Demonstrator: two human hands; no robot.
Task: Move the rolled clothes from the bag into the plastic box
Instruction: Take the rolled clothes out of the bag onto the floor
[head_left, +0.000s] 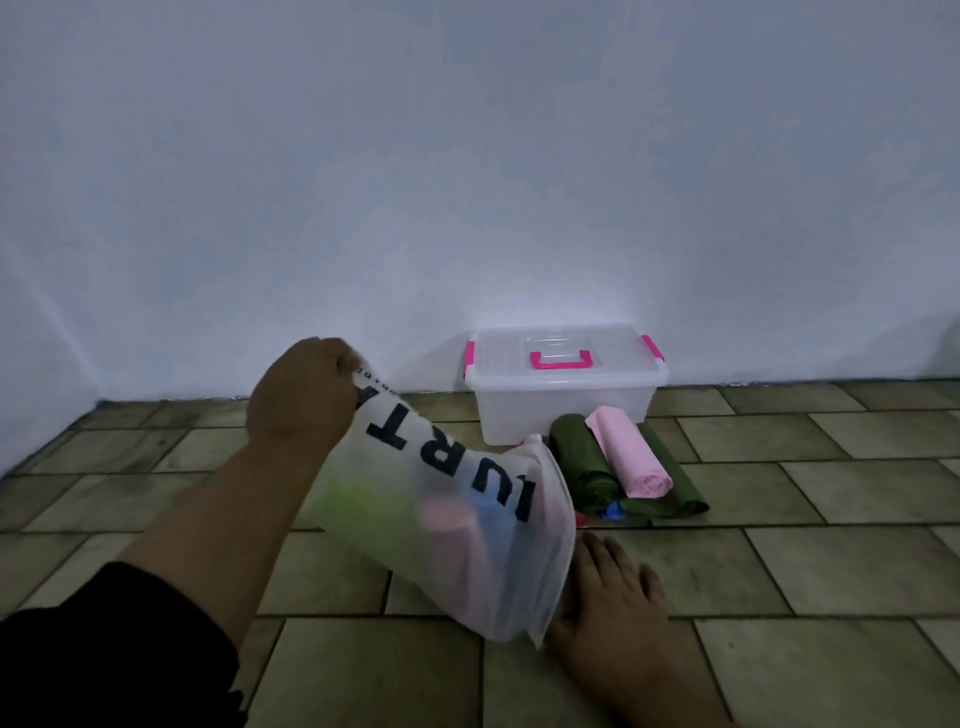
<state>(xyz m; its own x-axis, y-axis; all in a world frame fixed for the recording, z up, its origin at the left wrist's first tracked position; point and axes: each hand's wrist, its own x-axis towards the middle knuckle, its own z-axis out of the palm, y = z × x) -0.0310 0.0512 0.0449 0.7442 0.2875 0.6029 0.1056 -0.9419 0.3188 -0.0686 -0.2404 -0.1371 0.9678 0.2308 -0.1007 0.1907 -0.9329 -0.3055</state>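
My left hand grips the top end of a translucent white bag with black letters and holds it tilted above the floor. Blurred green, pink and blue shapes show through the bag's wall. My right hand lies flat on the tiles, fingers apart, beside the bag's lower end. A clear plastic box with a pink handle and pink clips stands against the wall, its lid on. In front of it lie a dark green roll, a pink roll resting on green cloth, and a bit of blue fabric.
The floor is laid with greenish-brown tiles. A plain white wall runs behind the box. My dark sleeve fills the lower left corner.
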